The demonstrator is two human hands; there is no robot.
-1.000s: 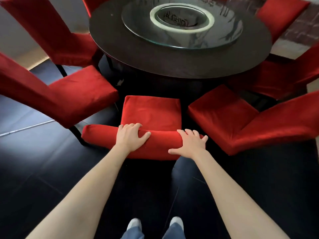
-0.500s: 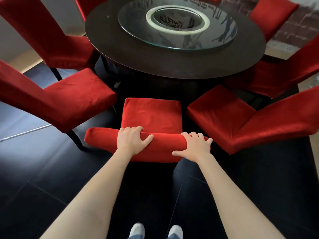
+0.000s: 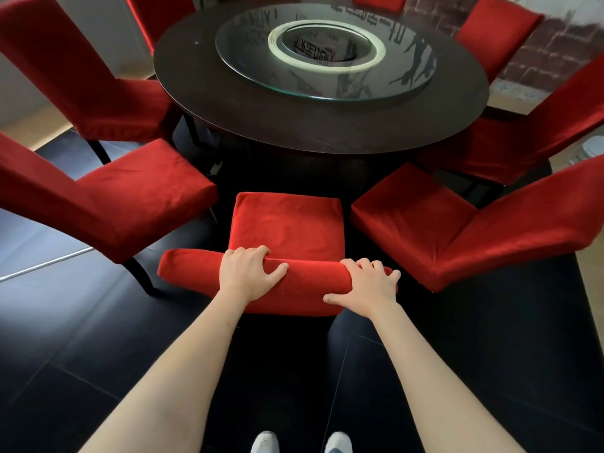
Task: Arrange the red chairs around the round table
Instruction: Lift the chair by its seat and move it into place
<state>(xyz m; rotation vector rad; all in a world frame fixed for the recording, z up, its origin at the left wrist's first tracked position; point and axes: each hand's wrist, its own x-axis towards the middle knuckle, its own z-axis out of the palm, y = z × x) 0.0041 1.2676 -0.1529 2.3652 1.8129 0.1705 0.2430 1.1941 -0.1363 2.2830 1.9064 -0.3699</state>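
Dim room, glare on the glass turntable [image 3: 327, 57], wide-angle bending and blur at edges.

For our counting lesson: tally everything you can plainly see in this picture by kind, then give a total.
Red chairs: 8
Round table: 1
Glass turntable: 1
Hands: 2, left hand and right hand
White shoes: 2
Total: 14
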